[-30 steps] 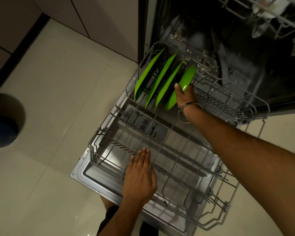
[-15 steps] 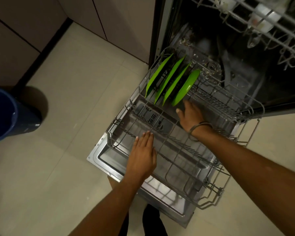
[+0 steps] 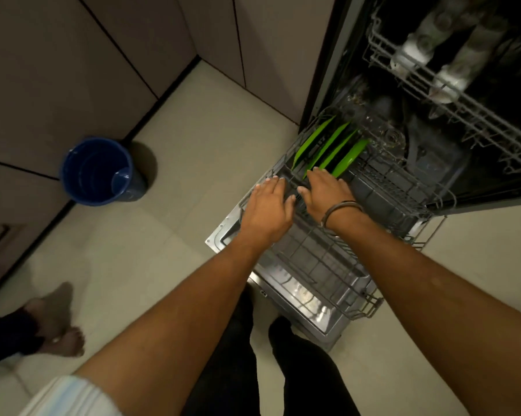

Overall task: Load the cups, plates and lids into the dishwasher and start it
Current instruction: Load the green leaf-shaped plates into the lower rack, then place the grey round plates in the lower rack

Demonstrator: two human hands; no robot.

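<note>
Head view: left hand [image 3: 268, 211] and right hand [image 3: 328, 195], fingers straight and together, rest on lower rack [image 3: 328, 265]; a hard shove could topple the upright green plates [image 3: 328, 151].

Four green plates [image 3: 328, 148] on edge in pulled-out lower rack [image 3: 328, 265]

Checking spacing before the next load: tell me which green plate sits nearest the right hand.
The rightmost plate of the four, its lower edge just beyond the right hand; the other three stand farther left.

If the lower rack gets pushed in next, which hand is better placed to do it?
Probably either: the left hand and right hand both lie flat with straight fingers over the lower rack, just short of the green plates. The right sits slightly nearer the rack's middle.
</note>
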